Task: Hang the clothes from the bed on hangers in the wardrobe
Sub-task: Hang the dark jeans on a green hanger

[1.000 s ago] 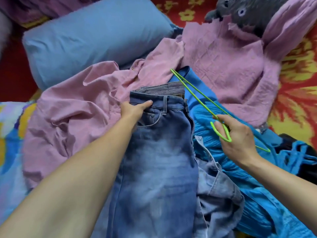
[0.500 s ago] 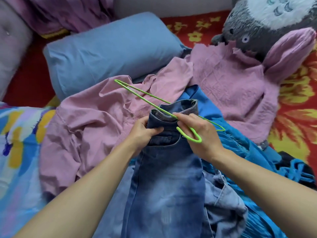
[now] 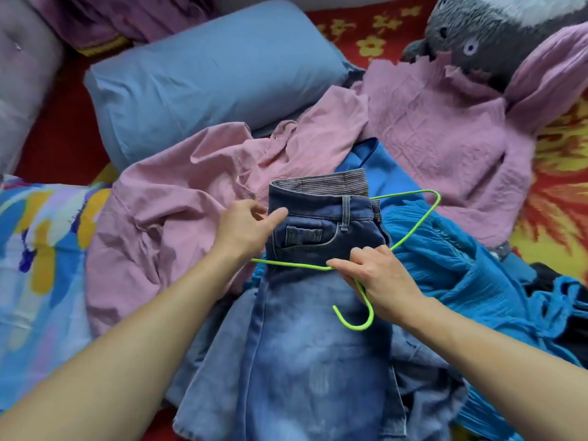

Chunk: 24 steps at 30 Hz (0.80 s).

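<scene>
Hands flank the jeans (image 3: 318,361) waistband: right hand (image 3: 380,276) grips the green hanger (image 3: 296,265) at its neck, left hand (image 3: 246,224) rests open at 9 o'clock, jeans running 12-to-6.

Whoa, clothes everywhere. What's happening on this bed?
A person is fitting a pair of jeans onto a green hanger. The right hand grips the hanger at its neck, above the hook, and one arm of it lies across the jeans below the waistband. The left hand touches the waistband's side. Nothing is hung yet; the jeans lie among a pink shirt and a blue garment.
</scene>
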Each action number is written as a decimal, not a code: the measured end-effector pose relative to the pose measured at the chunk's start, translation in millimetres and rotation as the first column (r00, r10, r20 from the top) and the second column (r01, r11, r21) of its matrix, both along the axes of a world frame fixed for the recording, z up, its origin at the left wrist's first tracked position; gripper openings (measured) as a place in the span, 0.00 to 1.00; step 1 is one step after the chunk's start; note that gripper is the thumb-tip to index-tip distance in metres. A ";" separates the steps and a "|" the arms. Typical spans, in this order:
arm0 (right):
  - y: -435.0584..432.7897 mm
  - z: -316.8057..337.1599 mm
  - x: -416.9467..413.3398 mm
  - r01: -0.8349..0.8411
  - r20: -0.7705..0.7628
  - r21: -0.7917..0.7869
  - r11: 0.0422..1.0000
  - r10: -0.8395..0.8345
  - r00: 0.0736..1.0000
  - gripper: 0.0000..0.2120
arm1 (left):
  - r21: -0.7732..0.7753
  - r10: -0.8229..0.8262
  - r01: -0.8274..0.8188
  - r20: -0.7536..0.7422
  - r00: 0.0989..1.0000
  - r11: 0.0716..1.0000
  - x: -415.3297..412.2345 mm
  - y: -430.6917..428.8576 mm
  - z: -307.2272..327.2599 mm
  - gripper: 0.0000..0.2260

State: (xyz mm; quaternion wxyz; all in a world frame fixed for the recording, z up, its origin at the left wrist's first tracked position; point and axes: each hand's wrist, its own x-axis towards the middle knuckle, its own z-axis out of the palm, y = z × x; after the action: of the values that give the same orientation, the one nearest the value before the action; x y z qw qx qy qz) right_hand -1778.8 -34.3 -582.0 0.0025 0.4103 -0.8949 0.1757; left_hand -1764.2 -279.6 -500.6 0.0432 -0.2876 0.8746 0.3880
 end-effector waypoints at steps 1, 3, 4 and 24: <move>1.9 1.6 2.6 0.004 -0.006 -0.004 1.000 -0.004 1.000 0.13 | 0.111 -0.028 0.015 0.110 0.993 0.994 -13.2 -1.2 -7.5 0.25; 5.2 5.6 8.1 0.002 -0.017 -0.021 1.000 -0.003 1.000 0.13 | 0.294 -0.034 -0.028 0.203 0.979 0.955 -28.6 3.7 -23.0 0.30; 6.9 7.3 11.0 0.001 -0.018 -0.031 1.000 -0.001 1.000 0.13 | 0.369 -0.015 -0.061 0.200 0.980 0.927 -32.5 9.0 -29.4 0.28; -38.8 86.1 16.9 0.013 0.071 -0.012 1.000 -0.012 0.997 0.14 | 0.803 0.156 0.114 -0.250 0.956 0.586 -0.3 -10.3 95.8 0.22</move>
State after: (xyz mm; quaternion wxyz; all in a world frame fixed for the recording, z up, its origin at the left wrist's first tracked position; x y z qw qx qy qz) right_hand -1761.9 -73.1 -495.9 -0.0258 0.3980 -0.8959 0.1957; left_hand -1764.5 -290.0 -404.7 0.0344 -0.1856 0.5943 0.7818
